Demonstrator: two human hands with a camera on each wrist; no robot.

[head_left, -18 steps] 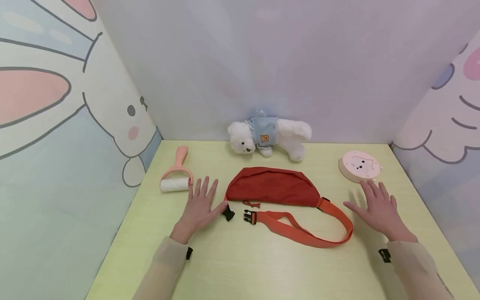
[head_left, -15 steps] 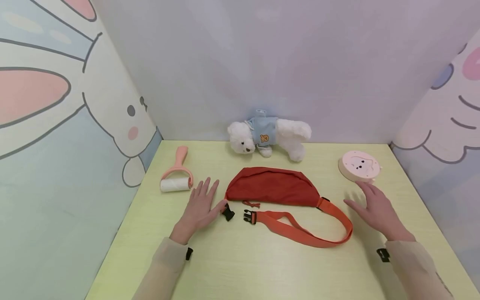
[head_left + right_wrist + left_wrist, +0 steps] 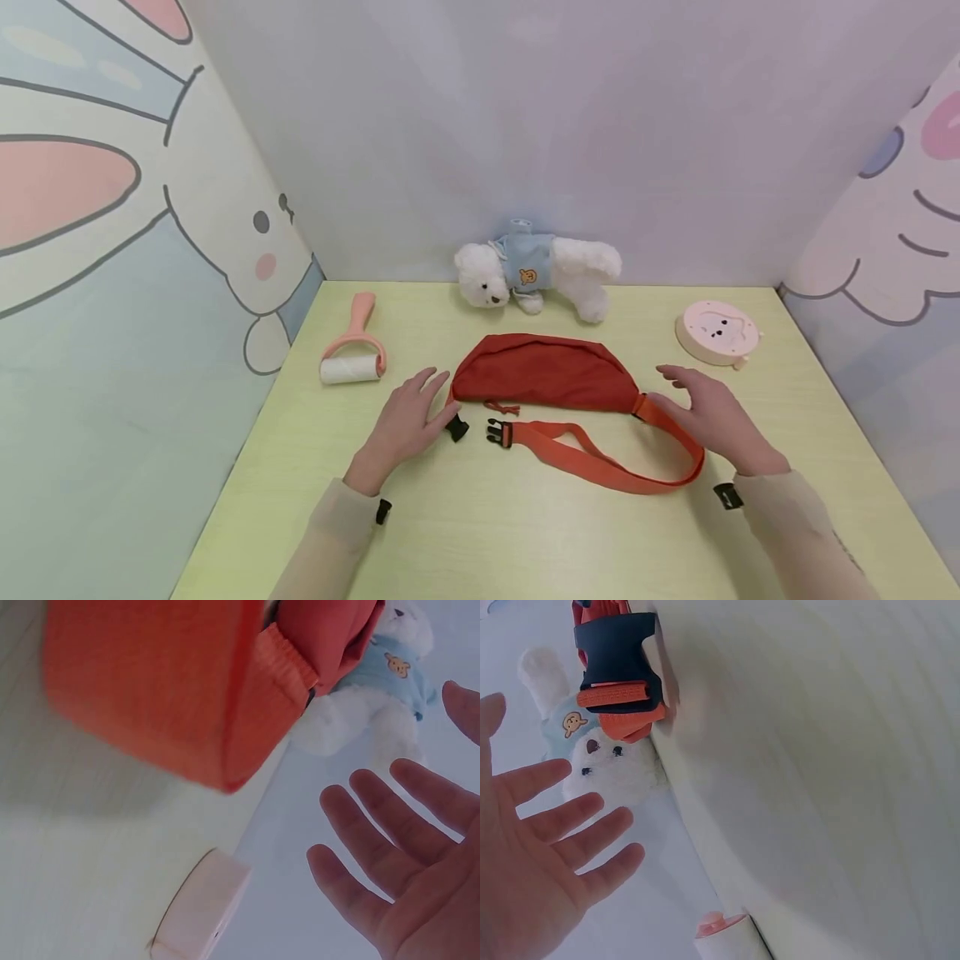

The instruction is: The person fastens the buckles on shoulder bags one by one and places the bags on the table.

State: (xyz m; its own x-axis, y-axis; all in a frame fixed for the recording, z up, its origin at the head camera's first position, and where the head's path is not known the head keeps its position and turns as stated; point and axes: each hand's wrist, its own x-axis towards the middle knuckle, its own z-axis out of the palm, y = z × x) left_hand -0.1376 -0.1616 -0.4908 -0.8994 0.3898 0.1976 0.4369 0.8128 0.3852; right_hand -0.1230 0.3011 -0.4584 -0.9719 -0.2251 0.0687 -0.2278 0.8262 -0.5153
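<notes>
A red waist bag (image 3: 543, 372) lies flat in the middle of the table, its orange strap (image 3: 600, 469) looped in front and to the right. Its black buckle is undone: one half (image 3: 457, 427) sits by the bag's left end, the pronged half (image 3: 499, 433) at the strap's end. My left hand (image 3: 405, 421) is just left of the bag, thumb close to the buckle half, fingers spread and holding nothing. Over the strap's right bend hovers my right hand (image 3: 712, 412), fingers loosely bent and apart, also holding nothing. In the right wrist view the strap (image 3: 150, 690) looms close beside that hand.
A white plush bear (image 3: 480, 275) in a blue shirt lies on its side against the back wall. The pink lint roller (image 3: 352, 368) is at the back left. At the back right stands a round pink box (image 3: 717, 333) with a face on top. Walls border the table (image 3: 517, 542).
My right hand has moved left, from near the pink box to over the strap's bend. My left hand has shifted slightly right toward the bag, its fingers bending more. The bag stays put.
</notes>
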